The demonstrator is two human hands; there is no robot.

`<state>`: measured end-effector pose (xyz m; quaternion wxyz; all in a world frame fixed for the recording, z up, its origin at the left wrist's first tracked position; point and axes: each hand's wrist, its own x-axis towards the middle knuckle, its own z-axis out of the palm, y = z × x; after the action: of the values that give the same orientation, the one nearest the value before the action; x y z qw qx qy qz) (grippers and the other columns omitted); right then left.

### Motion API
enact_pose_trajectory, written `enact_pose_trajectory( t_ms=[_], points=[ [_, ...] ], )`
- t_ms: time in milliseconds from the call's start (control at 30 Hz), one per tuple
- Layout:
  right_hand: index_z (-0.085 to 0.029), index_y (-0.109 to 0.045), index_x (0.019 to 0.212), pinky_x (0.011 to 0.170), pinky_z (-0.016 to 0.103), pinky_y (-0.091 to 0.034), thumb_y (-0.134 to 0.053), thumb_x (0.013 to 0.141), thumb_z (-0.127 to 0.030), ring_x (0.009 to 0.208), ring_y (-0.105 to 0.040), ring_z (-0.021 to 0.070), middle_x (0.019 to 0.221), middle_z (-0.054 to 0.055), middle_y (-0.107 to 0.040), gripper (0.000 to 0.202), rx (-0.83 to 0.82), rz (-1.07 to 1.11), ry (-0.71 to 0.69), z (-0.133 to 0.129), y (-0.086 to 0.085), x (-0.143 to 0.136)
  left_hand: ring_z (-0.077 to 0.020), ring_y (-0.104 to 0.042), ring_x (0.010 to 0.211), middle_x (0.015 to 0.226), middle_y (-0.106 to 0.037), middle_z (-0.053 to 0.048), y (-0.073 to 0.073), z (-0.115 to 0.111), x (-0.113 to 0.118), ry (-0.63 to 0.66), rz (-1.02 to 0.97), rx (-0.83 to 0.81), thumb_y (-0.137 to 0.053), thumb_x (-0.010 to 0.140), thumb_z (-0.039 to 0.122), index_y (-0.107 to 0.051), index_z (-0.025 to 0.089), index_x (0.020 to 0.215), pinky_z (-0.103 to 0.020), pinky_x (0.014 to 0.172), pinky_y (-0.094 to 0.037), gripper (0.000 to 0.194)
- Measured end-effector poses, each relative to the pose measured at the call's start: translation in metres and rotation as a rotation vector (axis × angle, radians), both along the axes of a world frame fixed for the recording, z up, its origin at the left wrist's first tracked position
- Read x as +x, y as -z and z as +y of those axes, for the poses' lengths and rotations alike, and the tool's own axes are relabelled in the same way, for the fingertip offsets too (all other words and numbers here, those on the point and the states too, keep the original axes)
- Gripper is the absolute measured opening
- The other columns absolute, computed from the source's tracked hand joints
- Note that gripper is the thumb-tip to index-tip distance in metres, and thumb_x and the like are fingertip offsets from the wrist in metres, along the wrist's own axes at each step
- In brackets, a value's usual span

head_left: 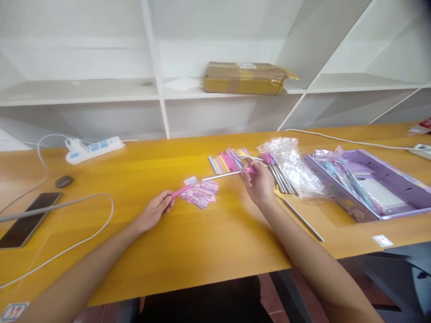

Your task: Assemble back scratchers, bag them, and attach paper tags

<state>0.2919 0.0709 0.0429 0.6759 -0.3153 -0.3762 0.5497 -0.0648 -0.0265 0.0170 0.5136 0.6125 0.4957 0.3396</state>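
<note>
Pink plastic shows first: the left hand (158,208) has its fingers pinching one end of a pink tube (178,193), its far end over the scattered printed cards (202,193). The right hand (260,183) has its fingers closed about the pink end of a silver rod (222,176), whose bare tip points leftward above those cards; rod and tube are apart. Just beyond the right hand lies a row of coloured tubes (224,163), none with a rod in it that I can make out. To the right are a bundle of metal rods (283,179), a lone yellow-ended rod (305,220) and a heap of clear bags (289,163). Farther right, the purple box (404,175) holds bagged pieces (353,181), which look finished; judging by the loose stock on the tabletop (168,260), a good share remains undone.
</note>
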Motion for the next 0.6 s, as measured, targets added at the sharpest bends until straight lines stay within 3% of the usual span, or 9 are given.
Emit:
enact_pose_trajectory(
  t_ms=[200, 333, 600],
  points=[
    [-0.02, -0.052, 0.089, 0.035, 0.011, -0.027, -0.075, 0.084, -0.033, 0.046, -0.037, 0.004, 0.077, -0.002, -0.061, 0.027, -0.202, 0.076, -0.134, -0.006, 0.024, -0.009, -0.0156, -0.051, 0.071, 0.085, -0.054, 0.002, -0.002, -0.008, 0.002, 0.05, 0.093, 0.089, -0.039, 0.113, 0.052, -0.06, 0.021, 0.116, -0.03, 0.069, -0.044, 0.038],
    [-0.02, -0.052, 0.088, 0.034, 0.011, -0.025, -0.075, 0.086, -0.032, 0.045, -0.033, 0.0028, 0.079, -0.003, -0.06, 0.027, -0.219, 0.125, -0.187, -0.011, 0.022, -0.012, -0.0157, -0.053, 0.071, 0.084, -0.057, 0.001, -0.001, -0.009, 0.003, 0.056, 0.124, 0.11, -0.039, 0.113, 0.05, -0.06, 0.021, 0.115, -0.03, 0.07, -0.045, 0.037],
    [-0.021, -0.053, 0.09, 0.033, 0.012, -0.028, -0.074, 0.089, -0.034, 0.044, -0.034, 0.0038, 0.078, -0.003, -0.058, 0.025, -0.155, 0.084, -0.167, -0.019, 0.015, -0.016, -0.0152, -0.053, 0.07, 0.084, -0.059, 0.002, -0.004, -0.011, 0.004, 0.103, 0.164, 0.125, -0.038, 0.114, 0.05, -0.062, 0.021, 0.115, -0.03, 0.069, -0.044, 0.037]
  ],
)
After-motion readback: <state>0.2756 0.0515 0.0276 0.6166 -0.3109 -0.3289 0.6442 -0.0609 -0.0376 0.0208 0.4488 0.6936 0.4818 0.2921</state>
